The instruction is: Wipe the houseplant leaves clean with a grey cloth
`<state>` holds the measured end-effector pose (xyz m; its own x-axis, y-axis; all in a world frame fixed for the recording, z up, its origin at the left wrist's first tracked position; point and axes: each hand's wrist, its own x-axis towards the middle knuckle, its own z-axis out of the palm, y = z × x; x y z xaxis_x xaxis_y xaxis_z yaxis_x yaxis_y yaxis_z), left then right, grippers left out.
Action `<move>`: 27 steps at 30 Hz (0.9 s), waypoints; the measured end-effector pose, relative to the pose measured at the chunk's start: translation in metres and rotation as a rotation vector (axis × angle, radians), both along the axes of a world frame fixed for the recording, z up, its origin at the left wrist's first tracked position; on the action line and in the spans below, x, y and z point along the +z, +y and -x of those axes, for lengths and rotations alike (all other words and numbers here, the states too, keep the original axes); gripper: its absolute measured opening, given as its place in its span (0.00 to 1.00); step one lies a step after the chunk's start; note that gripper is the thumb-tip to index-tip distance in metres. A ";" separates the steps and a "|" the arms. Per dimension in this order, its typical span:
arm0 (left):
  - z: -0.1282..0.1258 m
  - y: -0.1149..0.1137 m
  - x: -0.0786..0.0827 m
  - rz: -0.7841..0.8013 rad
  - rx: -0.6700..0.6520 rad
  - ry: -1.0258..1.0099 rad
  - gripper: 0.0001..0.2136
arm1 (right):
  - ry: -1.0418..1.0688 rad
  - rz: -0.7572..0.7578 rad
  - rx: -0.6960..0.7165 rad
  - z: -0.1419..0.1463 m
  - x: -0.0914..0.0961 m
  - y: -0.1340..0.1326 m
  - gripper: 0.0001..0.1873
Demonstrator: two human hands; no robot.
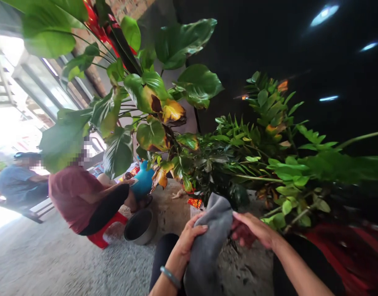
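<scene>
A grey cloth [209, 244], seemingly light, soft and limp (best taken by a bunched fold), sits between the left hand [190, 236], closed around its side, and the right hand [255, 230], half-curled at its edge, grip unclear, while glossy, yellow-blotched leaves [150, 133] spread above both and a round tub [149, 231] stands to their left.

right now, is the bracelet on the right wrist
No, the bracelet circles the wrist of the left hand, which holds the gray cloth.
</scene>
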<state>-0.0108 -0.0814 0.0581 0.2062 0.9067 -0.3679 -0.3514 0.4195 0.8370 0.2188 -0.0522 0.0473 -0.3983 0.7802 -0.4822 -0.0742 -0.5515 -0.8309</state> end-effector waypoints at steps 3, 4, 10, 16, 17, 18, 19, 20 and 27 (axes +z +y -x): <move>-0.002 -0.014 0.003 -0.053 0.166 -0.066 0.25 | 0.009 -0.149 0.131 -0.001 0.004 -0.012 0.31; -0.007 -0.016 0.006 -0.080 0.194 -0.076 0.26 | 0.032 -0.194 0.103 0.004 0.006 -0.018 0.33; -0.043 -0.030 -0.002 -0.185 0.324 -0.047 0.31 | 0.252 -0.183 -0.218 0.065 0.012 -0.058 0.38; -0.046 -0.045 -0.023 -0.313 0.374 0.252 0.24 | 0.056 -0.107 -0.532 0.085 0.008 -0.074 0.30; -0.045 -0.046 -0.021 -0.338 0.380 0.273 0.23 | 0.021 -0.117 -0.546 0.083 0.009 -0.072 0.28; -0.043 -0.046 -0.018 -0.347 0.386 0.282 0.23 | -0.011 -0.132 -0.553 0.081 0.011 -0.070 0.26; -0.040 -0.044 -0.015 -0.340 0.384 0.268 0.23 | -0.039 -0.150 -0.558 0.080 0.014 -0.066 0.25; -0.037 -0.042 -0.010 -0.319 0.365 0.226 0.25 | -0.061 -0.170 -0.566 0.078 0.018 -0.061 0.23; 0.007 0.021 0.003 -0.257 0.387 -0.029 0.15 | 0.077 -0.387 -0.482 0.087 0.077 -0.027 0.20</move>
<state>-0.0178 -0.0607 0.0608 -0.1584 0.9800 -0.1203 -0.4663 0.0331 0.8840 0.1314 -0.0788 0.1239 0.0196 0.9935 -0.1122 -0.3076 -0.1008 -0.9462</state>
